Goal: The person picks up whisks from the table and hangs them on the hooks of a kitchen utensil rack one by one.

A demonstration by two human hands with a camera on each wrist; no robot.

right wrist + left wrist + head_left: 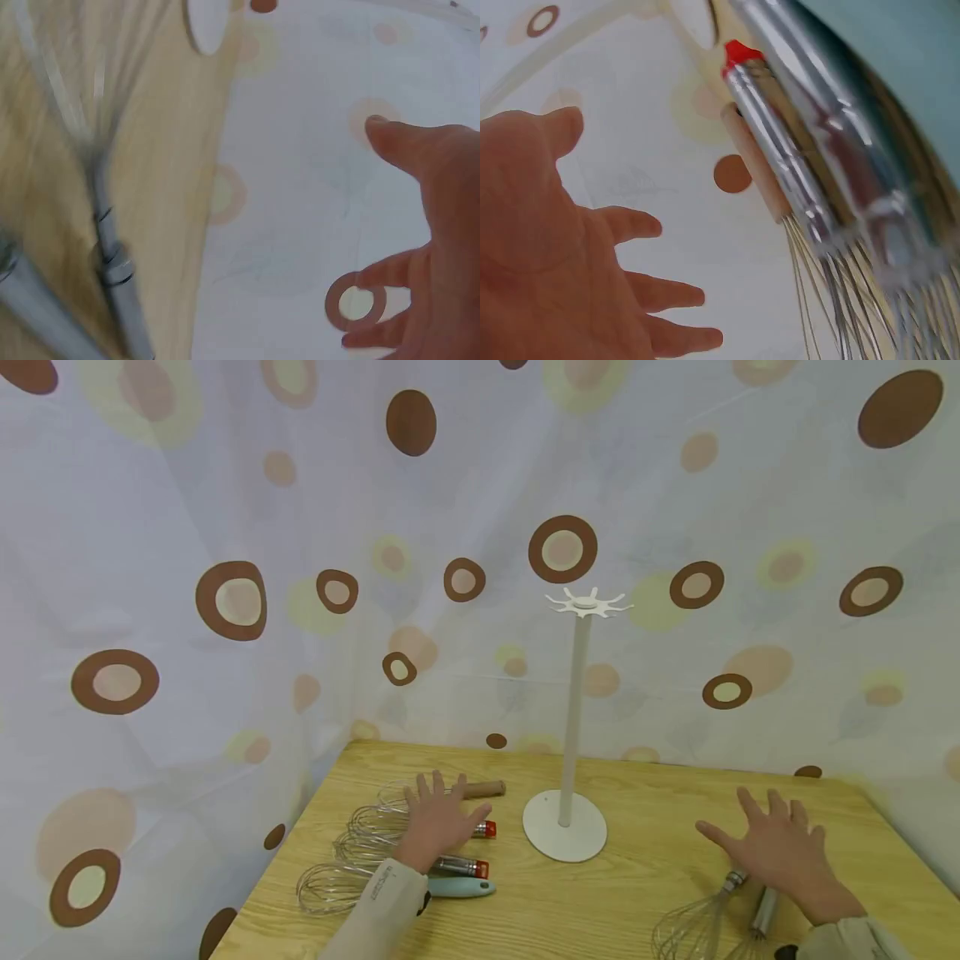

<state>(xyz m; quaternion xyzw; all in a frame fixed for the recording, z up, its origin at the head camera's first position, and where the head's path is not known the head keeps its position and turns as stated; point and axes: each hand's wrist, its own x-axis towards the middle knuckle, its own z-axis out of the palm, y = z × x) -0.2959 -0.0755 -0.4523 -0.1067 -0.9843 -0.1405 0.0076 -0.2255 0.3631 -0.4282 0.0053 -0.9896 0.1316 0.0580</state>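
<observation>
My left hand (435, 822) is spread with straight fingers over a row of several whisks on the left of the table, holding nothing. One whisk has a wooden handle (483, 788), two have metal handles with red ends (482, 869), and the nearest has a light blue handle (461, 887). In the left wrist view the wooden handle (757, 165) lies beyond the metal ones. My right hand (783, 852), fingers also spread, is over whisks at the front right and partly covers them. A whisk with a grey metal handle (124, 292) shows in the right wrist view.
Between the hands stands a white rack with a round base (543, 827), a tall pole (575, 710) and a ring of prongs (585, 604) on top. The wooden table (645, 827) meets a dotted curtain (480, 485) behind and at the left.
</observation>
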